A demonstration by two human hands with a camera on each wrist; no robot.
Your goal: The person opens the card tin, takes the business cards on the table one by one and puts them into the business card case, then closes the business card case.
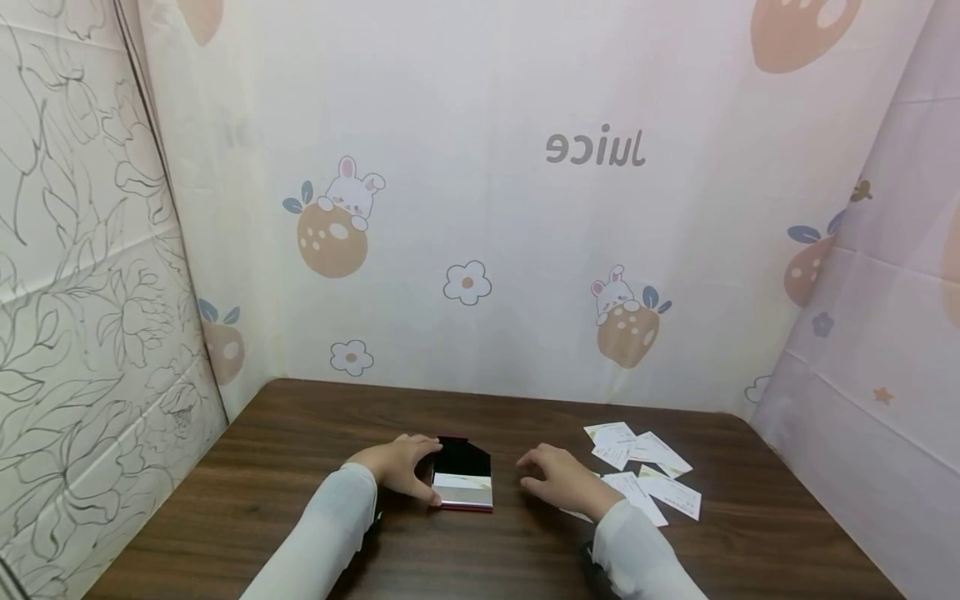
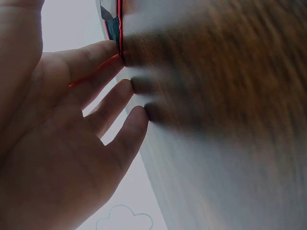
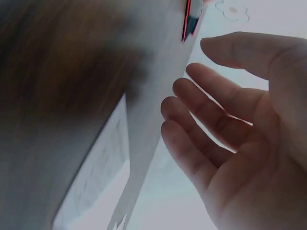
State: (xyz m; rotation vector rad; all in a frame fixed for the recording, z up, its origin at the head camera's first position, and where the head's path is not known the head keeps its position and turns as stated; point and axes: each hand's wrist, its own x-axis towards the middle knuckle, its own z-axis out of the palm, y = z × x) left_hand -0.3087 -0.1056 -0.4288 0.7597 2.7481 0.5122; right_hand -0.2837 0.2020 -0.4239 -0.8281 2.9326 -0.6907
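A business card case [image 1: 462,492] lies unfolded on the wooden table, with a black lining, a red edge and a silvery front. Inside its near half sits a white card [image 1: 463,482] with a greenish print. My left hand [image 1: 401,468] holds the case by its left side, thumb at the near corner and index finger at the far end; the other fingertips come down at the table. To the right of the case, my right hand [image 1: 564,480] is apart from it, fingers loosely bent with nothing in them. The right hand and wrist partly hide a card below.
Several loose white cards [image 1: 670,492] lie spread and overlapping on the right of the table [image 1: 247,467]. A printed curtain [image 1: 480,208] hangs behind the table's far edge, with more fabric along the left and right sides.
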